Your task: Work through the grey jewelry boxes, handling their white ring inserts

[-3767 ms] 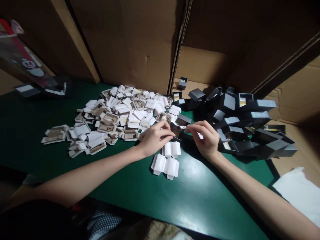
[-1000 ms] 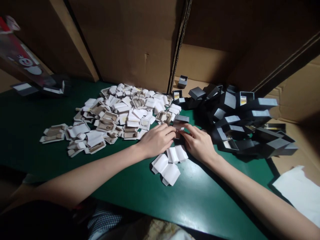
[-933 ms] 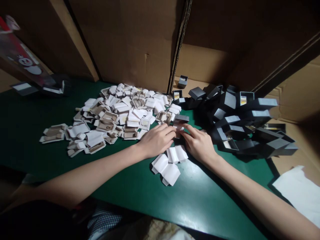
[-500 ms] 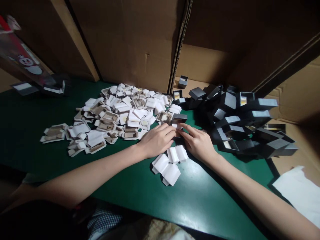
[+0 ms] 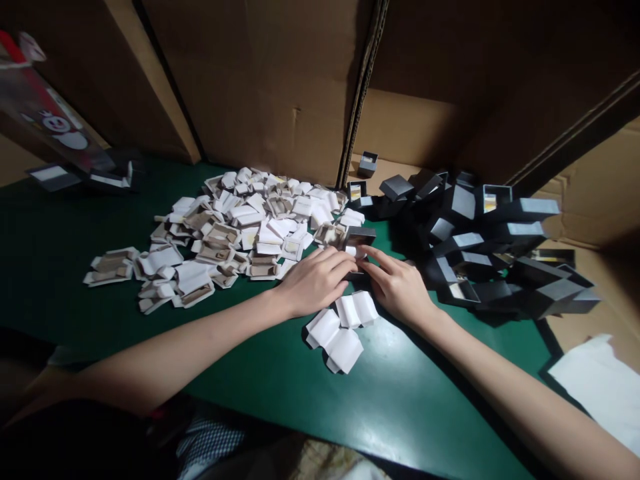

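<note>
A small black box (image 5: 361,235) stands open on the table, its raised lid showing behind my fingertips. My left hand (image 5: 316,280) is closed at the box's left side, with its fingers bent over the front. From the other side, my right hand (image 5: 400,283) reaches in, with its thumb and forefinger at a folded white card insert (image 5: 353,251) at the box's opening. My fingers hide most of the box's lower part. Two more white card inserts (image 5: 344,348) lie just in front of my hands, touching or nearly touching each other.
A heap of folded white card inserts (image 5: 240,217) spreads to the left on the green table (image 5: 400,400). Many black boxes (image 5: 460,200) are piled at the right. Cardboard walls (image 5: 260,87) rise behind. A white sheet (image 5: 600,380) lies far right, and a clear plastic bag (image 5: 60,127) is at far left.
The white insert between my fingers now stands up a little more at the box's opening. Both hands stay almost in the same place; the whole view has shifted slightly.
</note>
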A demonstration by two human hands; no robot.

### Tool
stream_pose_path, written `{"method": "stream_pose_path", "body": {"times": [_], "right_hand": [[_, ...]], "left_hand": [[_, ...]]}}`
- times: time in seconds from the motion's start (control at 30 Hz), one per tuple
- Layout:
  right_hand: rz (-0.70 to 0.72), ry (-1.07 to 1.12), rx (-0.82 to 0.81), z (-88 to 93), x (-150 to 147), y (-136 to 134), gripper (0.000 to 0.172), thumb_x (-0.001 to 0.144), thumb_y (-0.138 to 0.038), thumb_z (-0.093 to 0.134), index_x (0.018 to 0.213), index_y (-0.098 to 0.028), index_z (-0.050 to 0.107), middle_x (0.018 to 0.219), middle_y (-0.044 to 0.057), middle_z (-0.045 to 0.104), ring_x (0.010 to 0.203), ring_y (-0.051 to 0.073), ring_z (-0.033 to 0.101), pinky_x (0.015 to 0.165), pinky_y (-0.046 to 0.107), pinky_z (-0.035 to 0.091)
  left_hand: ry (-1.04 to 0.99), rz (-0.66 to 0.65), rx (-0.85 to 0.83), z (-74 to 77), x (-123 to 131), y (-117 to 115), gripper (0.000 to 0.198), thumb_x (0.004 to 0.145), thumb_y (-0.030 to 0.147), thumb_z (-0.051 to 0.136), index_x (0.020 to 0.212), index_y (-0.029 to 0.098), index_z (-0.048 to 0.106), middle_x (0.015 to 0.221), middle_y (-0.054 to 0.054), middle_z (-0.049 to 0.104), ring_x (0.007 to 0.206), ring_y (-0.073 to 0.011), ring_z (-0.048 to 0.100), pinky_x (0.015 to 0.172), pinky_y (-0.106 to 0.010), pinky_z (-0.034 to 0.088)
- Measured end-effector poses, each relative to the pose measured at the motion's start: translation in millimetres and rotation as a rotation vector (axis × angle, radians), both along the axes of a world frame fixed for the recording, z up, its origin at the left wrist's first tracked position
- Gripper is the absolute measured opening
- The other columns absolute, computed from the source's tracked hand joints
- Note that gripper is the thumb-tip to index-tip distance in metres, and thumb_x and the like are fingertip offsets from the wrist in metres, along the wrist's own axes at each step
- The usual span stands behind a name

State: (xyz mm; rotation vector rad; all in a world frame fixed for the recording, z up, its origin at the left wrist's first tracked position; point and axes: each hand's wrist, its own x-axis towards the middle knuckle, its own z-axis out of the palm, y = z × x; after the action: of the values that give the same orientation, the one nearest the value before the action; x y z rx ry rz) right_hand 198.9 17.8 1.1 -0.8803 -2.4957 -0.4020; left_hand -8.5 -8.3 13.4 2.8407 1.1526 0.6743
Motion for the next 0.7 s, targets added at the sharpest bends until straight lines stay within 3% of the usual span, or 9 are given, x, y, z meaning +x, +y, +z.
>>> {"method": "stream_pose_path", "body": {"times": [0.17, 0.3, 0.37, 0.53, 0.7], "right_hand": [[-0.01, -0.001, -0.028, -0.2, 1, 0, 0.026, 0.086, -0.01, 0.049, 0.105, -0.015, 0.066, 0.131, 0.007, 0.058, 0.08, 0.019, 0.066, 0.064, 0.031, 0.054], [-0.013, -0.006, -0.057, 0.0, 1, 0, 0.027, 0.086, -0.01, 0.049, 0.107, -0.015, 0.065, 0.132, 0.007, 0.056, 0.084, 0.02, 0.066, 0.067, 0.031, 0.054], [-0.015, -0.01, -0.069, -0.1, 1, 0, 0.028, 0.086, -0.01, 0.048, 0.108, -0.015, 0.065, 0.133, 0.007, 0.056, 0.085, 0.02, 0.066, 0.068, 0.031, 0.054], [-0.018, -0.021, -0.08, -1.0, 0, 1, 0.03, 0.085, -0.009, 0.047, 0.109, -0.016, 0.064, 0.135, 0.007, 0.054, 0.087, 0.02, 0.066, 0.068, 0.031, 0.054], [-0.022, -0.028, -0.088, -1.7, 1, 1, 0.031, 0.084, -0.008, 0.047, 0.109, -0.015, 0.063, 0.136, 0.007, 0.053, 0.087, 0.021, 0.066, 0.069, 0.031, 0.055]], "left_hand": [[-0.201, 0.115, 0.086, 6.2, -11, 9, 0.028, 0.089, 0.009, 0.041, 0.113, 0.013, 0.054, 0.116, -0.011, 0.061, 0.112, -0.0214, 0.053, 0.095, -0.039, 0.045], [-0.085, 0.224, 0.029, 2.3, -21, 18, 0.043, 0.089, 0.014, 0.043, 0.132, 0.014, 0.043, 0.14, -0.013, 0.044, 0.131, -0.0252, 0.038, 0.108, -0.046, 0.035], [-0.011, 0.248, -0.011, 0.0, -22, 21, 0.044, 0.091, 0.019, 0.042, 0.135, 0.012, 0.04, 0.143, -0.014, 0.041, 0.133, -0.0265, 0.034, 0.109, -0.047, 0.033], [0.023, 0.314, -0.04, 0.8, -21, 20, 0.042, 0.092, 0.027, 0.044, 0.13, 0.011, 0.045, 0.122, -0.014, 0.051, 0.118, -0.028, 0.043, 0.1, -0.044, 0.04], [0.01, 0.402, -0.064, 0.8, -21, 20, 0.052, 0.088, 0.033, 0.053, 0.135, 0.012, 0.044, 0.112, -0.014, 0.048, 0.11, -0.0297, 0.043, 0.094, -0.044, 0.041]]}}
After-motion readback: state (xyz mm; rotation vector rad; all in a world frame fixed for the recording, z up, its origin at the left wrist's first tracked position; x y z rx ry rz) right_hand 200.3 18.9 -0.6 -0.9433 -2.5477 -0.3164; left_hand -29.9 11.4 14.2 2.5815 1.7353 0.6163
